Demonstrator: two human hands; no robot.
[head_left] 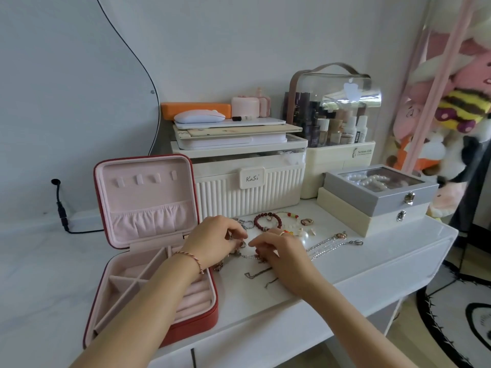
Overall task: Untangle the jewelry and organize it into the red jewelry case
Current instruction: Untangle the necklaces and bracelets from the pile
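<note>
Jewelry is spread on the white tabletop just to the right of the red jewelry case, which stands open with its pink lid upright and its divided compartments showing no jewelry where they are visible (part of the tray is hidden by the left forearm). A tangle of fine silver chain lies between the two hands. The left hand is held with fingertips curled and pinching part of that chain; the right hand is held likewise, thumb and forefinger closed on the strand from the other side. A dark red bead bracelet, a silver necklace and a thin dark chain lie nearby, apart from the tangle. Chain of this kind is judged light, limp and slippery, and its links are easily kinked; it is best taken at a clasp or pendant, or close beside the knot, and eased apart without pulling. The beaded bracelet is judged firmer and may be lifted whole by its ring of beads.
</note>
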